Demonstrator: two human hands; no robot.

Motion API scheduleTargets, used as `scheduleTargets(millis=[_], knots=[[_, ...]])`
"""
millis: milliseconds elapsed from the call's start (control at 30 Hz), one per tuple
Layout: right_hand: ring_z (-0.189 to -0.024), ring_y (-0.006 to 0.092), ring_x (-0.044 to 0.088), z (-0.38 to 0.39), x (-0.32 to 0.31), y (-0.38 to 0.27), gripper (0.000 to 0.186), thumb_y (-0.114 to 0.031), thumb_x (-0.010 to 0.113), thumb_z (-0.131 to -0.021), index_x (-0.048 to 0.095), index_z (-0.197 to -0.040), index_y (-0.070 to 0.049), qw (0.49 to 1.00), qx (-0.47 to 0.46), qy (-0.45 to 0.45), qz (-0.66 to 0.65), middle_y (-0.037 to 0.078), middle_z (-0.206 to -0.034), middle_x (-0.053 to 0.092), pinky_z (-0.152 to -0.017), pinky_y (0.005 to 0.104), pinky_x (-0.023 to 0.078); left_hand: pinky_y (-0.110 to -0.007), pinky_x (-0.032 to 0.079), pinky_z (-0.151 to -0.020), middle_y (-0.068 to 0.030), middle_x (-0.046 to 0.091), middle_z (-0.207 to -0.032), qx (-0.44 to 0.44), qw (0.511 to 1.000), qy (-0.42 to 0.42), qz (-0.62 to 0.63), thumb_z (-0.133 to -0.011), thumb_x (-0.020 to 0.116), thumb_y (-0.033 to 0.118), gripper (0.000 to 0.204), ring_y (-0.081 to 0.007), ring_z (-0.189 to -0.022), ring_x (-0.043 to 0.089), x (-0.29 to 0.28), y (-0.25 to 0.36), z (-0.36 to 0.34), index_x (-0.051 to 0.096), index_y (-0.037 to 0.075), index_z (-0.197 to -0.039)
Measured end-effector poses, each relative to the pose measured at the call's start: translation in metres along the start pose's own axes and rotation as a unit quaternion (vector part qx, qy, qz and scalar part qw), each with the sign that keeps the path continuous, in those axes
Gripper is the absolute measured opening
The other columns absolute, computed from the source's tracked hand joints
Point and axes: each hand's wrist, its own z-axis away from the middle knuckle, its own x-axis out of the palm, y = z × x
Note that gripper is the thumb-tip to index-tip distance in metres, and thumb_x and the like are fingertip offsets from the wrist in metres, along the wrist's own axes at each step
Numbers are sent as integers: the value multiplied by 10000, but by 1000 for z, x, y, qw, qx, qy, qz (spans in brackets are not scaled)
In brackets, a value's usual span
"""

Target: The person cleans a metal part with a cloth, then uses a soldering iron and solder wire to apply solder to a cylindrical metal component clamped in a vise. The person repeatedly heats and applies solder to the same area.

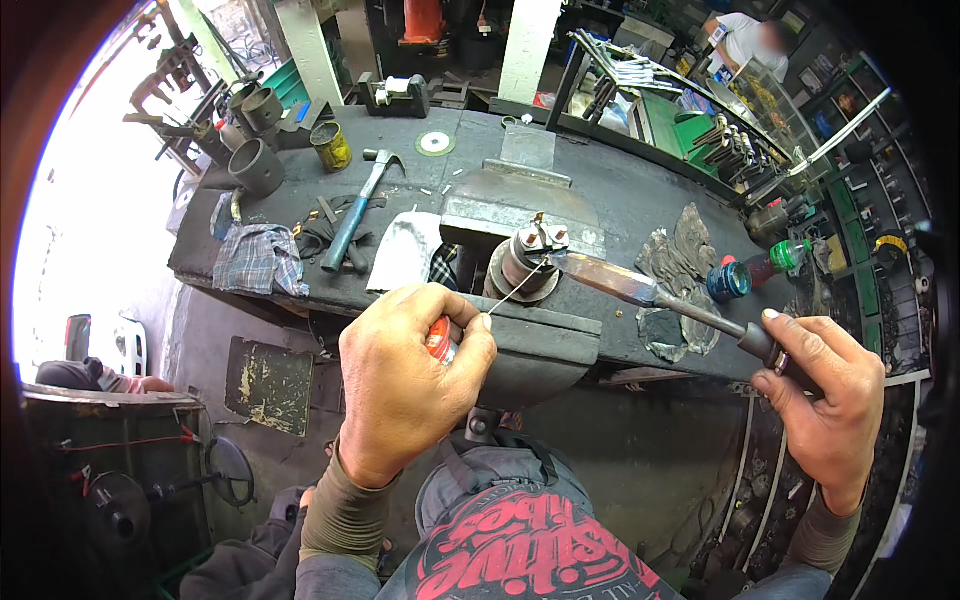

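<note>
My left hand (405, 375) is closed around a small red-and-clear spool (440, 338) and pinches a thin silvery wire, which looks like solder (515, 292). The wire's far end meets the top of a round metal part with copper-coloured terminals (520, 262), held upright at the bench vise (530, 350). From the right, a long soldering iron (625, 284) with a broad, heat-stained copper head reaches the same spot, its tip at the terminals. My right hand (830, 395) grips the iron's dark handle end between thumb and fingers.
Left on the dark bench lie a blue-handled claw hammer (355, 215), white cloth (403, 255), plaid rag (258, 262), yellow can (331, 148) and metal cylinders (256, 168). Dirty rags (690, 240), a blue jar (728, 282) and green-capped bottle (790, 254) sit right. Another person (750, 48) is far right.
</note>
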Motion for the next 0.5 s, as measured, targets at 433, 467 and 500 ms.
scheduleTargets(millis=[433, 467, 500], knots=[[-703, 305, 682, -5, -5, -24, 561, 57, 865, -640, 748, -1186, 6, 999, -6, -9, 50, 170, -922, 704, -616, 383, 520, -427, 505, -691, -121, 671, -794, 36, 999, -22, 3, -840, 784, 162, 139, -327, -747, 658, -3, -13, -12, 704, 52, -811], [-707, 305, 679, -5, -6, -26, 570, 52, 866, -634, 746, -1189, 8, 998, -14, -11, 63, 168, -926, 702, -618, 384, 519, -426, 505, -690, -120, 670, -793, 36, 999, -23, 4, -841, 785, 161, 138, -326, -746, 658, -2, -14, -12, 703, 53, -813], [-711, 305, 675, -6, -7, -28, 578, 47, 866, -629, 744, -1193, 10, 997, -22, -13, 75, 166, -931, 700, -620, 384, 517, -426, 505, -689, -118, 669, -792, 36, 999, -23, 6, -841, 785, 161, 137, -325, -746, 658, -2, -15, -13, 702, 55, -814]])
